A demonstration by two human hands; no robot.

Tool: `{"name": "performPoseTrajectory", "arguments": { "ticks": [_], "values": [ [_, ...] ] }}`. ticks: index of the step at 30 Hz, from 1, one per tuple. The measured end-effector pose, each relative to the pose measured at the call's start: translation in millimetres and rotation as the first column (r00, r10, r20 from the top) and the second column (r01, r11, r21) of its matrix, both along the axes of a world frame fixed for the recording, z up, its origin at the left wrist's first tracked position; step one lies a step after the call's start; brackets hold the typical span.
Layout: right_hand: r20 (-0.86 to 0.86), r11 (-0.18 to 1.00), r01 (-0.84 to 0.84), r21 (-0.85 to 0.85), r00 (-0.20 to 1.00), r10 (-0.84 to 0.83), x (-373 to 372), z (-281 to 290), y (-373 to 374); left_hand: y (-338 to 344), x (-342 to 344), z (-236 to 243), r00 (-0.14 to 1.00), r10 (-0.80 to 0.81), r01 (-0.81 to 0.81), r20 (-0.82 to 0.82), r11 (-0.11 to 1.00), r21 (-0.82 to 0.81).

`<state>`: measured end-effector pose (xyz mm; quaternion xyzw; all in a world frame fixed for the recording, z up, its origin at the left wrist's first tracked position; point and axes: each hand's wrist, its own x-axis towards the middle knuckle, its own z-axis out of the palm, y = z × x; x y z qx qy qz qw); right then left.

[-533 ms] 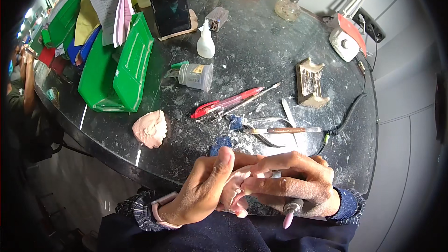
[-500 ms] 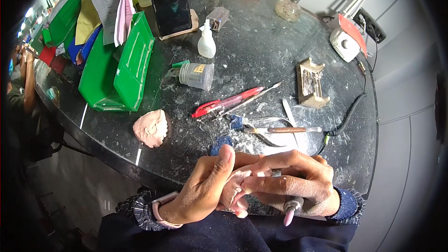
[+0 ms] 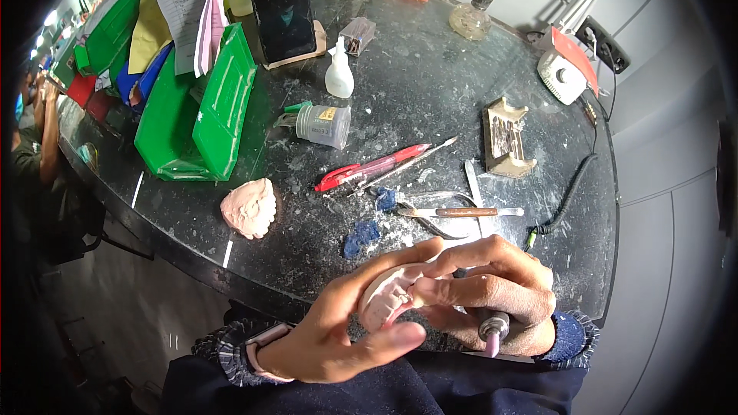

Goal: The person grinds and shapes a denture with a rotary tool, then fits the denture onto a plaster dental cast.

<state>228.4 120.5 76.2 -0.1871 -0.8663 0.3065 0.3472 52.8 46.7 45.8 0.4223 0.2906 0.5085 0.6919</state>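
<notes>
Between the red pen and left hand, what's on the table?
Head view: a ragged blue scrap nearer the left hand, a smaller blue piece nearer the red pen, pale dust around them.

Held cast (image 3: pixel 382 298) pale pink; loose cast (image 3: pixel 250 209) likewise. Surface (image 3: pixel 415 96) black, flecked white. Pen (image 3: pixel 338 177) red, bin (image 3: pixel 223 111) green, left cuff (image 3: pixel 231 353) dark with pale stripes.

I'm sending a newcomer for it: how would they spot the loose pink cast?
On the dark table, find the nearer green bin. Below it in the view, near the table's edge, lies the pink cast. Unlike the held cast in the left hand, it lies untouched.
</notes>
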Motion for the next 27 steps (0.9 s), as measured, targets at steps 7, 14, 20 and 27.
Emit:
{"name": "performPoseTrajectory", "arguments": {
  "ticks": [7, 14, 20, 27],
  "values": [
    [0.014, 0.999, -0.023, -0.041, 1.0, 0.024, 5, -5, -3, -2, -4, 11, 0.995, -0.059, 0.074, 0.086, 0.981, -0.181],
    [0.052, 0.997, -0.058, -0.042, 0.997, 0.061, 6, 3, -4, -6, 1, 5, 0.988, -0.079, 0.113, 0.136, 0.956, -0.269],
    [-0.023, 0.997, -0.034, 0.069, 0.999, 0.036, 5, -2, -11, -7, 1, 1, 0.98, -0.081, 0.128, 0.184, 0.957, -0.259],
    [-0.041, 1.0, 0.0, -0.004, 0.999, -0.001, 2, 7, -8, -1, 1, 8, 0.955, -0.073, 0.152, 0.288, 0.953, -0.261]
  ]
}}
